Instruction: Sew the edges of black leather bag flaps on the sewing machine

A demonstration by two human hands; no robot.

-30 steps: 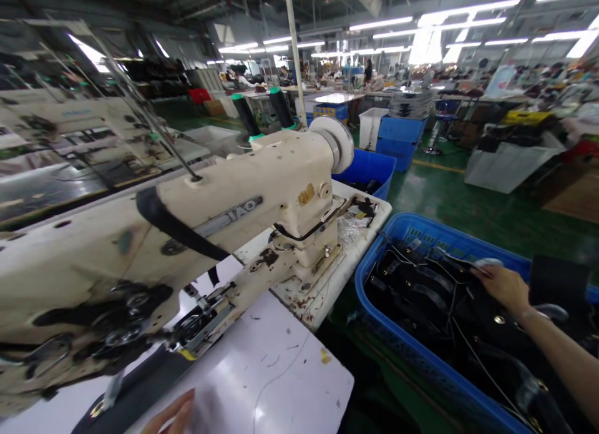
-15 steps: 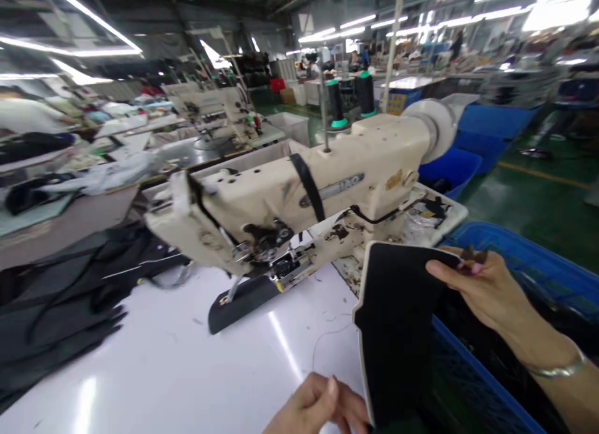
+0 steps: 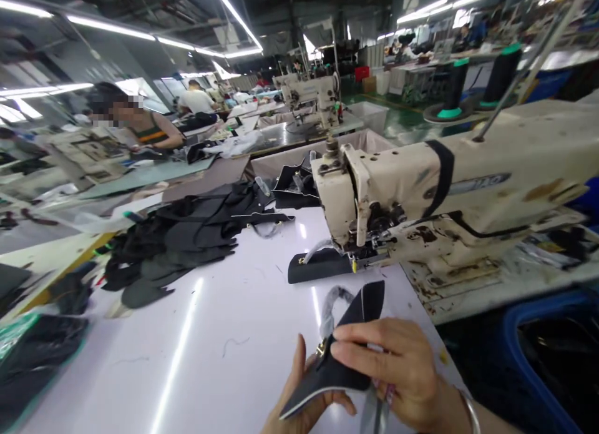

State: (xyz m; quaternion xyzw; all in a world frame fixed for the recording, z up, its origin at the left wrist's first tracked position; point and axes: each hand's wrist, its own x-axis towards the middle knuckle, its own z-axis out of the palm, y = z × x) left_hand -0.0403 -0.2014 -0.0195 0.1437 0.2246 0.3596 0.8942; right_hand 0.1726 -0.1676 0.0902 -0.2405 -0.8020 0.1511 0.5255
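My left hand (image 3: 299, 399) is under a folded black bag panel (image 3: 339, 365) with pale edges, its thumb raised beside it and its fingers curled below. My right hand (image 3: 397, 365) grips the panel from above with the fingertips. A gold fitting (image 3: 321, 346) and a plastic-wrapped handle loop (image 3: 334, 303) are attached to the panel. Thread snips with a pink grip (image 3: 387, 393) are tucked in my right palm, mostly hidden. Another black panel with a handle (image 3: 321, 266) lies under the needle end of the sewing machine (image 3: 449, 190).
Black cut pieces (image 3: 182, 234) are heaped on the white table (image 3: 224, 346) at the left. At the right stands a blue crate (image 3: 515, 334). Thread cones (image 3: 453, 87) stand behind the machine. A co-worker (image 3: 145, 125) sits further back on the left.
My view has swung left. The panel has come from over the crate to above the table, tilted so its gold fitting and handle show. My right hand has moved to its middle.
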